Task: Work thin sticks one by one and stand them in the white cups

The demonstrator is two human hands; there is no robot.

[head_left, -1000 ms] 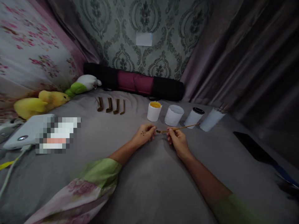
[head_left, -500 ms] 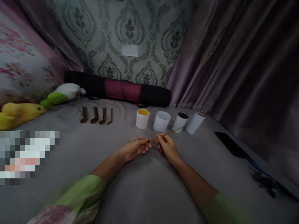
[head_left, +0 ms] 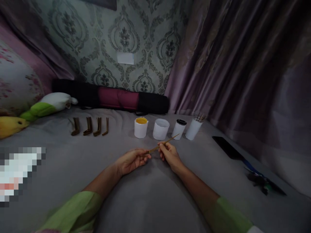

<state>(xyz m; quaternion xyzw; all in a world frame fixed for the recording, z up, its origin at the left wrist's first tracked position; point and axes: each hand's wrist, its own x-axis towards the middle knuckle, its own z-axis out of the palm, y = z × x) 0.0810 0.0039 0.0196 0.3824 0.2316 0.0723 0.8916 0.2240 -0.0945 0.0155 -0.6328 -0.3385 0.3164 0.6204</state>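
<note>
My right hand (head_left: 168,154) pinches a thin wooden stick (head_left: 164,144) that slants up to the right toward the cups. My left hand (head_left: 132,159) rests on the grey bedsheet (head_left: 150,200) with its fingers curled, the fingertips at the stick's lower left end. Just beyond the hands stand a white cup with yellow contents (head_left: 141,127), a plain white cup (head_left: 160,129), a white cup with a black top (head_left: 179,128) and a white cup holding several sticks (head_left: 193,127).
Several bent brown pieces (head_left: 89,126) lie in a row at the left. A black and maroon bolster (head_left: 111,98) lines the wall. Plush toys (head_left: 46,105) sit far left. A dark flat phone (head_left: 225,147) and scissors (head_left: 261,183) lie at the right by the curtain.
The view has swung to the right and up, so everything has shifted left and down in frame. Both hands stay together on the stick, whose tip now tilts up more steeply.
</note>
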